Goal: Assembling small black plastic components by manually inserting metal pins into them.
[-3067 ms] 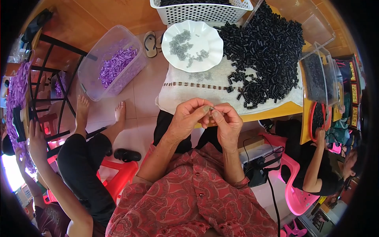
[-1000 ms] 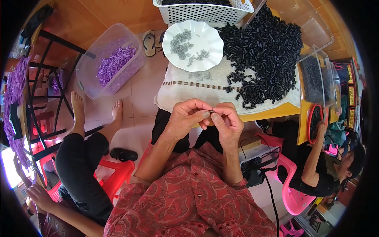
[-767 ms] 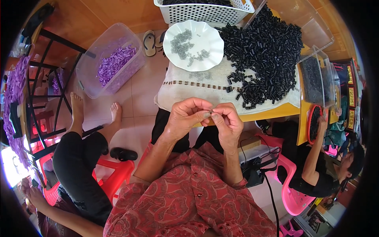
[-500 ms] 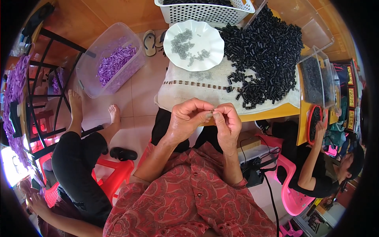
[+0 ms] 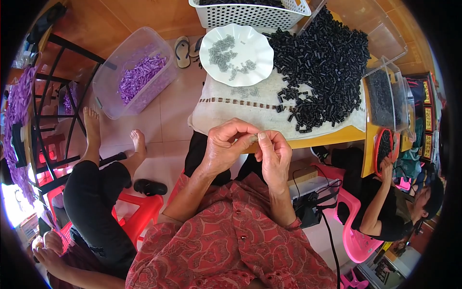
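My left hand (image 5: 226, 147) and my right hand (image 5: 275, 159) meet just in front of the table's near edge. Thumb and forefinger of each are pinched together, tip against tip. Whatever sits between them is too small and too covered by the fingertips to name. Beyond them a cream cloth (image 5: 216, 118) with a brown dashed stripe covers the tabletop. A white wavy-rimmed plate (image 5: 257, 38) holds small clear pieces (image 5: 222, 57), and a few more clear pieces (image 5: 244, 91) lie on the cloth. To the right spreads a big heap of short black cylinders (image 5: 322, 72).
A white perforated basket (image 5: 250, 18) stands behind the plate. Clear bins (image 5: 399, 96) flank the heap. On the floor at left is a clear tub (image 5: 103, 91) of purple pieces (image 5: 142, 77). Co-workers sit on both sides; one's hand (image 5: 386, 168) is at a red tray (image 5: 377, 154).
My right hand has shifted slightly left, its thumb tip now higher against the left fingertips. The co-worker's hand at the red tray has drawn back a little.
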{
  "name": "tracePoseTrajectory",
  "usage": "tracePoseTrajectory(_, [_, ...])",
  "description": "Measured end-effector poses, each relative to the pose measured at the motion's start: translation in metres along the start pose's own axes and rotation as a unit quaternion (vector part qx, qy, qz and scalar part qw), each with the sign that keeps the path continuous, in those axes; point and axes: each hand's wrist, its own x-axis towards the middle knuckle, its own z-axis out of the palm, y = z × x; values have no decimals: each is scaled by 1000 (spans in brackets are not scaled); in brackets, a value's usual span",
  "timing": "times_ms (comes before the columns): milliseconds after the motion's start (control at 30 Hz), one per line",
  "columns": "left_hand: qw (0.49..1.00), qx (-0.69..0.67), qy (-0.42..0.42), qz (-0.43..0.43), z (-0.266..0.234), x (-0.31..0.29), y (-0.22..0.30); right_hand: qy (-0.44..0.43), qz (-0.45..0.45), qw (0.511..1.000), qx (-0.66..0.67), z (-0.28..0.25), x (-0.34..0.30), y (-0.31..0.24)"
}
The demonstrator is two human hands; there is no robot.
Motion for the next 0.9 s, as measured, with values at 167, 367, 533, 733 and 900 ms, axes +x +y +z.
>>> tracePoseTrajectory(167, [998, 47, 1, 40, 3, 2, 5, -20, 76, 993, 93, -4, 4, 2])
tracePoseTrajectory(367, [997, 59, 8, 53, 4, 2, 5, -65, 133, 967, 208, -9, 7, 3])
tracePoseTrajectory(533, [997, -71, 18, -6, 3, -1, -2, -54, 100, 973, 200, -6, 4, 1])
tracePoseTrajectory(733, [1000, -19, -11, 18, -2, -1, -2, -67, 66, 976, 195, -5, 2, 0])
tracePoseTrajectory(900, [993, -112, -5, -46, -1, -3, 1, -76, 11, 987, 138, -4, -1, -5])
